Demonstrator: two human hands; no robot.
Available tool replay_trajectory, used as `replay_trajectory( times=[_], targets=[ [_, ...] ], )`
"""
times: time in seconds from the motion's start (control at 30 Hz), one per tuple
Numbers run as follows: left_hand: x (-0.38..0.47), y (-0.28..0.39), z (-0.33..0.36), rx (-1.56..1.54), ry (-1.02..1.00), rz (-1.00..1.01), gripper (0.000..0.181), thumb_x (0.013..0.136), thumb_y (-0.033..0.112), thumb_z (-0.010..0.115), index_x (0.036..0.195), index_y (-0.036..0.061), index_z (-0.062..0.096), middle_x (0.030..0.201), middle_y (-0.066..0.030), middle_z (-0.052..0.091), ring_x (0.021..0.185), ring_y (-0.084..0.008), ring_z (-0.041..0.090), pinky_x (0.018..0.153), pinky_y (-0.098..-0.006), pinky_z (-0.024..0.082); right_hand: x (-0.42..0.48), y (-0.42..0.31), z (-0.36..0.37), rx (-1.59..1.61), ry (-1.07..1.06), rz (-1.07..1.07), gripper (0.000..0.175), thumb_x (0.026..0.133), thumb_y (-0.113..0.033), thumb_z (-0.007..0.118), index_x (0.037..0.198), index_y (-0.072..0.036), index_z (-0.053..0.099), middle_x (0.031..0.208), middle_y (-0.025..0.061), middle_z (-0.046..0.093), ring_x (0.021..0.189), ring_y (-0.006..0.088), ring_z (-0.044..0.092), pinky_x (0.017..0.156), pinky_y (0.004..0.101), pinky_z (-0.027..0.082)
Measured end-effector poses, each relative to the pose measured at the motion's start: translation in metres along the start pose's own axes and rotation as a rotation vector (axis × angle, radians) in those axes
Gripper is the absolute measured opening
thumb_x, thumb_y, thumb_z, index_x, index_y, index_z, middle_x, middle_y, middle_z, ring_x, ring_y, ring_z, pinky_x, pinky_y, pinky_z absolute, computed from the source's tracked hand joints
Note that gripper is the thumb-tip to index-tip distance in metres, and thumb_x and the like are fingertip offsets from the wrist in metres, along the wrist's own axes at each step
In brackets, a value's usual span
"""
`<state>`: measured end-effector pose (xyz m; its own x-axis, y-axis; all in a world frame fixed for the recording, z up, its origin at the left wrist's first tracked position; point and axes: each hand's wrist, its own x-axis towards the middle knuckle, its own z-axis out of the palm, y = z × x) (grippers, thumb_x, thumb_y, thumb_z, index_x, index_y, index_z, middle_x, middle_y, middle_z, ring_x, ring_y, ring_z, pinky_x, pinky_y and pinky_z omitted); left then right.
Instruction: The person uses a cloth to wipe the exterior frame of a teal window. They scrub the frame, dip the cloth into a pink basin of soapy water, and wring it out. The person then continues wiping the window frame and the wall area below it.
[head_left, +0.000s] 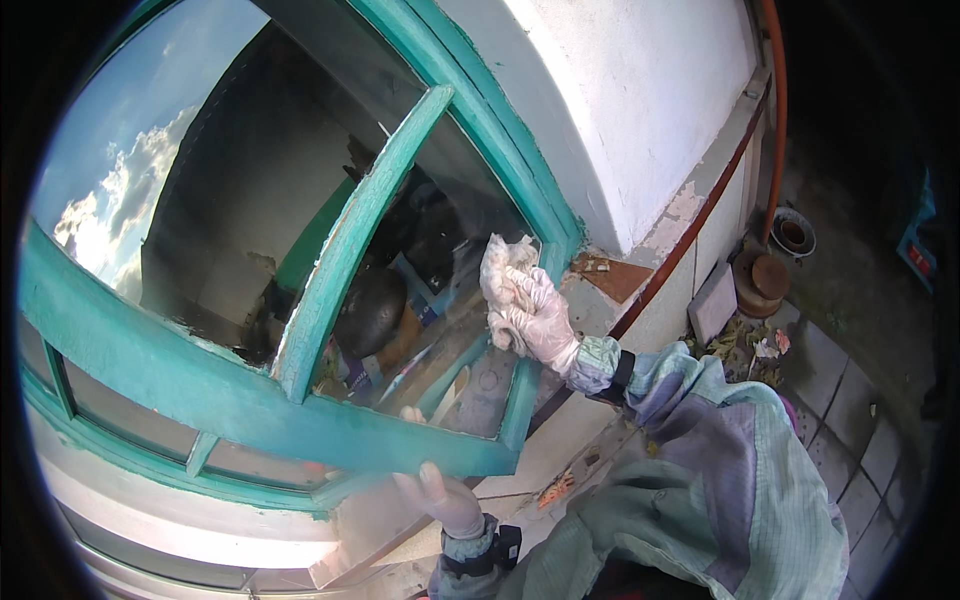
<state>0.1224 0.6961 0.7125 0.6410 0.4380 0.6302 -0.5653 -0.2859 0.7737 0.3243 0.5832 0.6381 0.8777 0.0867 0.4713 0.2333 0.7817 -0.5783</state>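
Note:
My right hand (551, 319), in a thin whitish glove, bunches a crumpled white cloth (496, 281) against the glass pane (465, 300) near the side edge of a window sash. The sash frame (420, 442) is turquoise-painted wood, standing swung out from the wall, with a chipped glazing bar (360, 232) between its panes. My left hand (450, 506), also gloved, grips the sash's near rail from outside, its fingertips showing behind the rail through the glass. The second pane (225, 172) reflects sky and clouds.
A white wall (622, 97) rises beside the window. Below it runs a ledge with a brown tile piece (611, 277) and a dark red edge (675, 255). Lower right stand a lidded brown pot (761, 281), a basin (793, 231), a leaning slab (711, 304) and an orange pipe (777, 112).

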Motion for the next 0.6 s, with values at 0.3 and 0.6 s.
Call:
replay_trajectory(
  times=[0.3, 0.6],
  targets=[
    [0.006, -0.006, -0.002, -0.027, -0.017, 0.041, 0.065, 0.092, 0.023, 0.043, 0.145, -0.0102, 0.024, 0.145, -0.0288, 0.038, 0.136, -0.0390, 0.038, 0.115, -0.0487, 0.027, -0.047, -0.002, 0.005, -1.045, -0.086, -0.203, 0.071, 0.090, -0.022, 0.062, 0.147, 0.004, 0.029, 0.147, 0.0258, 0.033, 0.137, 0.0383, 0.034, 0.116, 0.0390, 0.022],
    [0.008, -0.005, -0.001, 0.002, 0.028, 0.025, 0.062, 0.092, 0.025, 0.040, 0.142, -0.0103, 0.031, 0.143, -0.0278, 0.041, 0.132, -0.0363, 0.043, 0.114, -0.0472, 0.030, 0.052, 0.000, -0.050, -0.783, 0.196, 0.047, 0.032, 0.090, -0.010, 0.063, 0.121, -0.004, 0.059, 0.093, 0.0040, 0.063, 0.076, 0.0113, 0.061, 0.067, 0.0257, 0.051]
  ],
)
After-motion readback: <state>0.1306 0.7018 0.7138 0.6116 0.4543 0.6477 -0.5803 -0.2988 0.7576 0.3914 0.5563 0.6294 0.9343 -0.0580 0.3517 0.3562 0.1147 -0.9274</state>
